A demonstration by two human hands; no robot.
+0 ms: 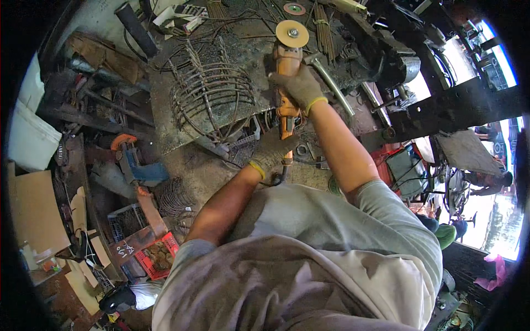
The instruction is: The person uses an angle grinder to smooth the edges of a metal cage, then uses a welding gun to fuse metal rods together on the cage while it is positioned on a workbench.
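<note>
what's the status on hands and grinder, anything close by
Right hand gripping orange angle grinder behind disc; left hand around its rear end. Metal rod cage close left, hammer close right.

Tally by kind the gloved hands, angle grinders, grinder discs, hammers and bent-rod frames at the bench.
Gloved hands: 2 (left hand, right hand)
Angle grinder: 1
Grinder discs: 2 (fitted disc, loose disc)
Hammer: 1
Bent-rod frame: 1
Total: 7

From here I see the left hand (274, 151) and right hand (305, 88) partly hiding an orange grinder (287, 66), while a distant person (490, 181) at right is too small to make out.
</note>
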